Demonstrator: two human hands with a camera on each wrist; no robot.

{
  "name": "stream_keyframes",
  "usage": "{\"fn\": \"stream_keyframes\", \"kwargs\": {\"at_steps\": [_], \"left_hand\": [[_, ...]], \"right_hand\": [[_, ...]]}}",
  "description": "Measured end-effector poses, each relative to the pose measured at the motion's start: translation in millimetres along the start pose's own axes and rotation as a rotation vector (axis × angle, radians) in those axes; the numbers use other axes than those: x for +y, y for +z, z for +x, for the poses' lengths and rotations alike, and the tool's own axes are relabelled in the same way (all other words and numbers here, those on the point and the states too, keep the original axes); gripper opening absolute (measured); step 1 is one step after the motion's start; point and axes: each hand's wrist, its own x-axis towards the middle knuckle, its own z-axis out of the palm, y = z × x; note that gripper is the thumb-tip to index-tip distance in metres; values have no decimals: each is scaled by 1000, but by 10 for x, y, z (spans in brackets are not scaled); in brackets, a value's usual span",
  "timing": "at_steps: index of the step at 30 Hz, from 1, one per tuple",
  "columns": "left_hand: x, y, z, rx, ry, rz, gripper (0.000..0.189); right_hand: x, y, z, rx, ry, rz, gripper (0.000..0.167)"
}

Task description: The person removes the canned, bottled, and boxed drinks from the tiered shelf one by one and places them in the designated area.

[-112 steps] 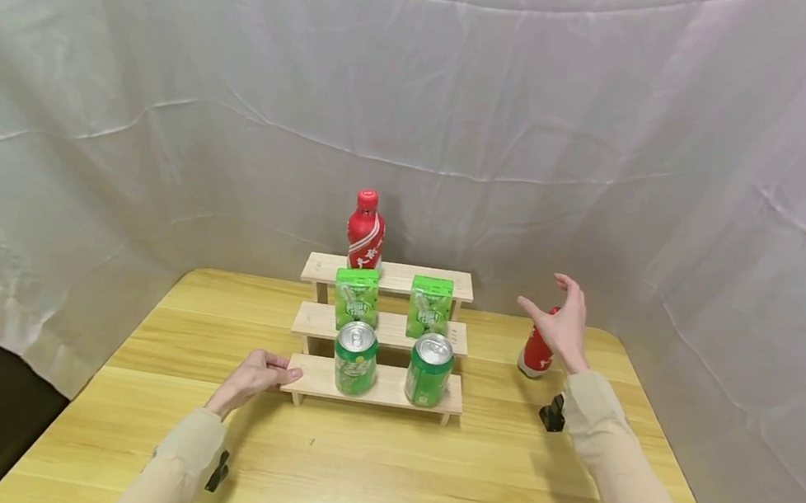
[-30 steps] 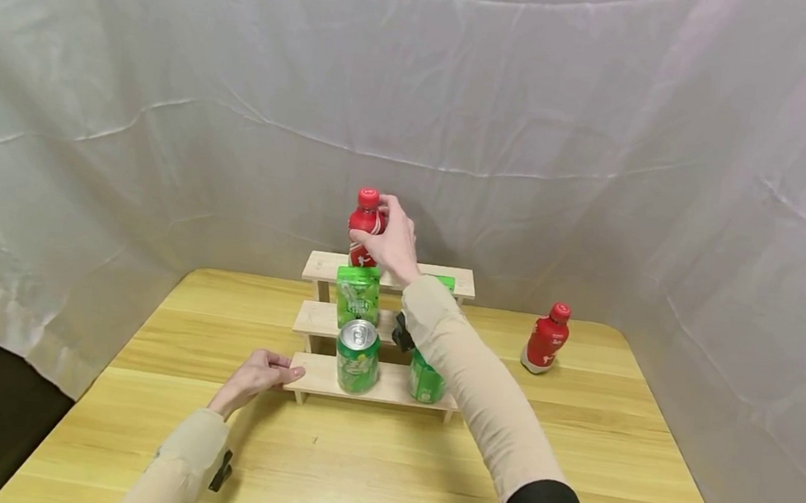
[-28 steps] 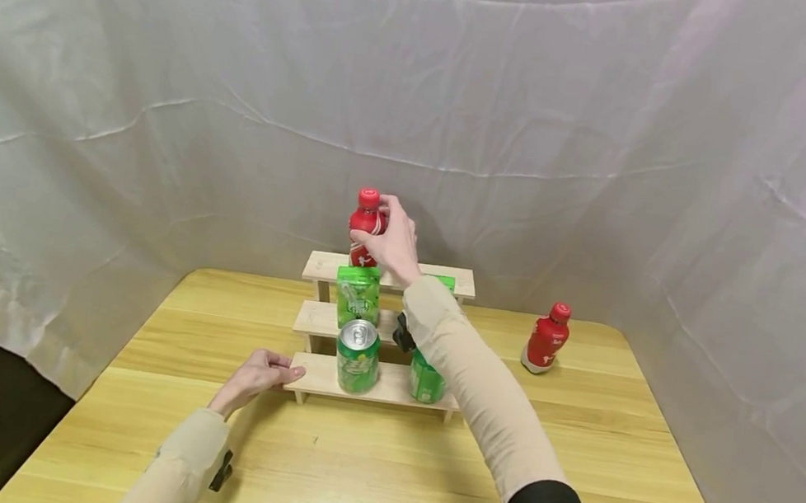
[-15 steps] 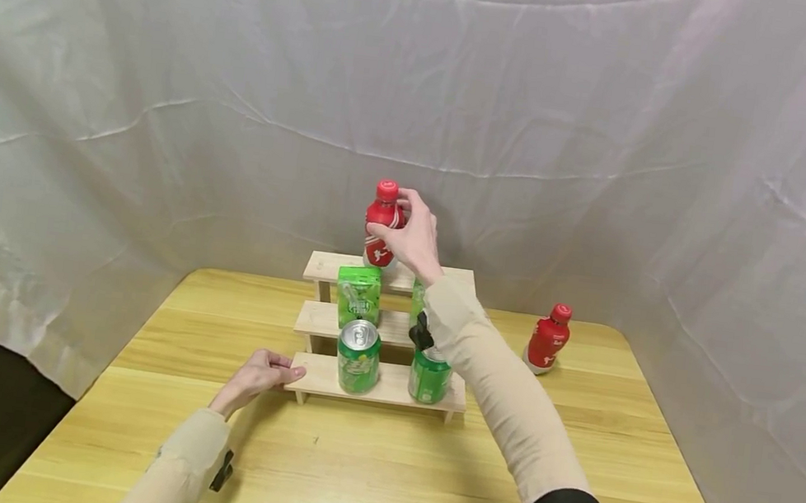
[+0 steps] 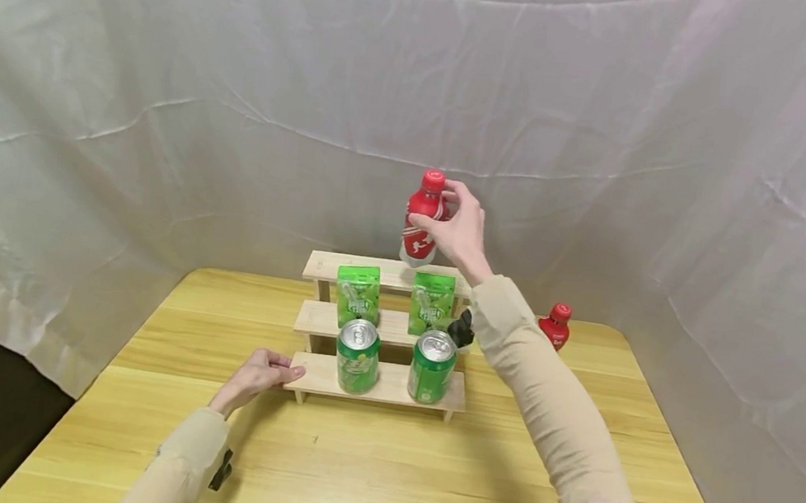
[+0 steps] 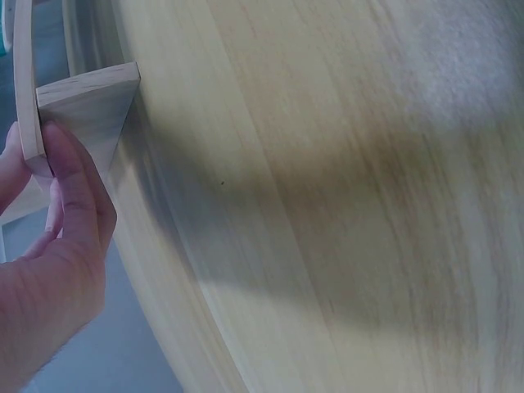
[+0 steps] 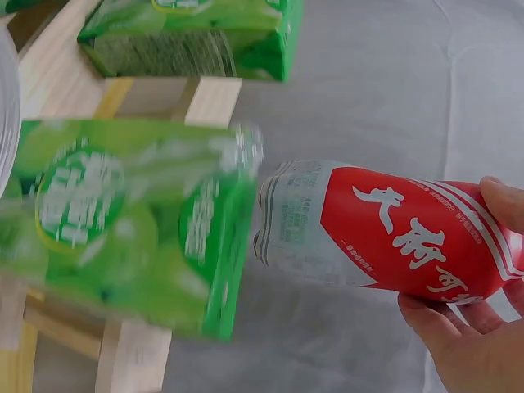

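Observation:
My right hand (image 5: 462,227) holds a red-capped soda bottle (image 5: 421,224) by its upper part, thumb on one side and fingers on the other. The bottle is upright above the right half of the top step of a three-step wooden rack (image 5: 342,265). In the right wrist view, the bottle's clear base (image 7: 299,221) shows no contact with the wood. My left hand (image 5: 256,376) pinches the left end of the bottom step; in the left wrist view, thumb and fingers (image 6: 78,188) lie on both faces of the board (image 6: 29,90).
Two green juice boxes (image 5: 357,296) stand on the middle step. Two green cans (image 5: 358,358) are on the bottom step. Another red bottle (image 5: 555,325) stands on the table (image 5: 362,479) at right, partly behind my right sleeve. A grey curtain (image 5: 420,104) surrounds the table.
My right hand has gripped the bottle at the top step's left, lifted it and carried it rightward. My left hand has kept its hold on the rack.

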Motion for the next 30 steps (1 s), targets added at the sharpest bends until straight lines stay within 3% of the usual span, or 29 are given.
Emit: {"fn": "stream_keyframes", "kwargs": {"at_steps": [7,17,30], "left_hand": [[13,9,-6,2,-2,4,30],[21,-17,-17,-5,2,7,27],[11,-26,-8,5,-6,1,27]], "right_hand": [[117,-350,-22,68,22,8,61],[479,-782,-96,159,81,-35,63],[1012,-906,-314,200,189,-85,63]]}}
